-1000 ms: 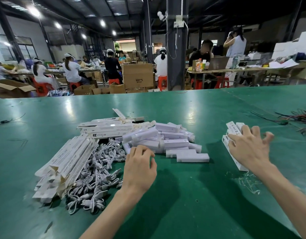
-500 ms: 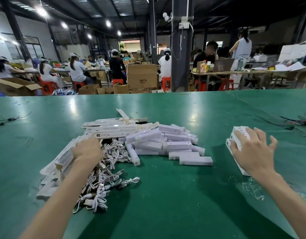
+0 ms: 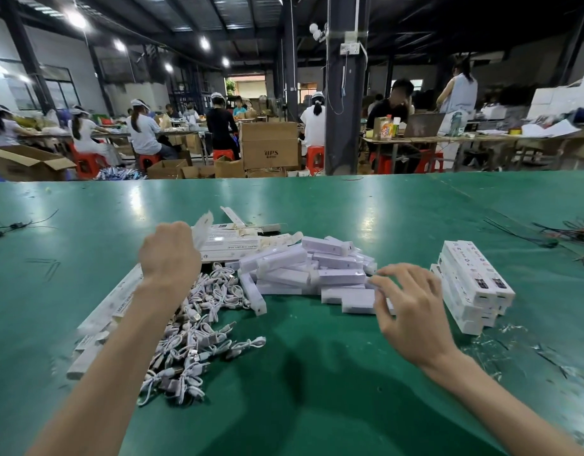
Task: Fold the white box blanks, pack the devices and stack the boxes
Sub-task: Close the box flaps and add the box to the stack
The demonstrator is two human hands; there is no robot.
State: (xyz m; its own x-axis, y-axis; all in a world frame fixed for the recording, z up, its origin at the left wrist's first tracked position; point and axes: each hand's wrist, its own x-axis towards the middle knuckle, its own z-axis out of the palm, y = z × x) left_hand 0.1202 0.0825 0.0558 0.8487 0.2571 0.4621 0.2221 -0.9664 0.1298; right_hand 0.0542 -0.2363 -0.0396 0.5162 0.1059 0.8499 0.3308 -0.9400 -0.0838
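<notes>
Dark letters "BPS" are printed on the front of a brown carton beyond the table's far edge. Flat blanks near the table's middle carry lines of black print, upside down and too small to read. Stacked boxes toward the right edge bear tiny unreadable marks

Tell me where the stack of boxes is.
In the head view, the stack of boxes stands on the right of the green table, just right of the right hand and the pile of devices.
</notes>
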